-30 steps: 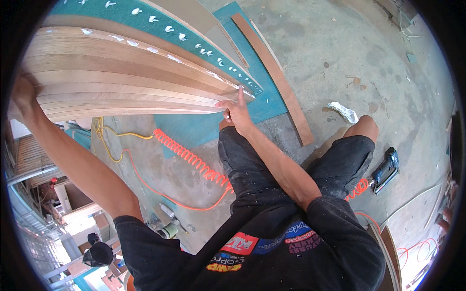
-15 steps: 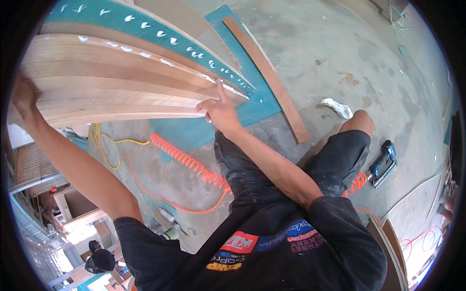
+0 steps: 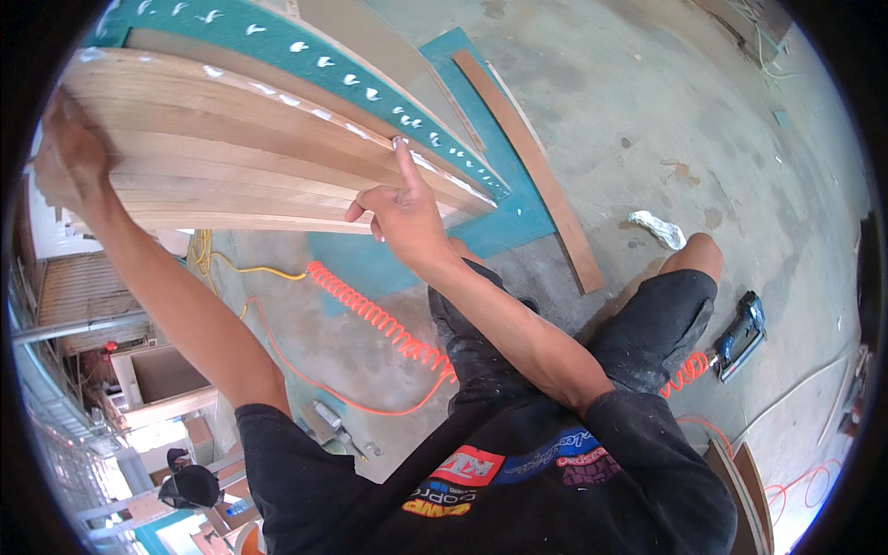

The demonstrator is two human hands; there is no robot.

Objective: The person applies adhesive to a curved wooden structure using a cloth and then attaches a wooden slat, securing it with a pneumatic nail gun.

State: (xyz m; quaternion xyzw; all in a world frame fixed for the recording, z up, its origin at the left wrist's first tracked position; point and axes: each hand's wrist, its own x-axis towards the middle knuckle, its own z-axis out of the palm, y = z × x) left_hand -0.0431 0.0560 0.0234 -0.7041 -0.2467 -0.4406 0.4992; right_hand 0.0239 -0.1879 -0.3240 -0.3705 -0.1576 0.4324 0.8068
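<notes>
A long stack of pale wooden boards (image 3: 240,148) stands on edge at the upper left, white glue dabs along its top edge. My left hand (image 3: 79,157) is closed around the far-left end of the boards; its fingertips are partly hidden and a little blurred. My right hand (image 3: 404,217) is over the boards near their other end. Its index finger is stretched out, the tip on the glued edge, and the remaining fingers are apart with nothing held. Right behind runs a teal strip (image 3: 277,42) dotted with white glue dabs.
A brown wooden strip (image 3: 532,171) lies on a teal sheet (image 3: 444,55) on the concrete floor. A coiled orange air hose (image 3: 370,314) is by my legs. On the right are a nail gun (image 3: 743,335) and a crumpled white wrapper (image 3: 657,228). Bottles (image 3: 326,413) lie lower left.
My right index finger has slid leftward along the glued edge, away from the boards' right end. My left hand keeps its hold at the other end. The whole view has shifted slightly.
</notes>
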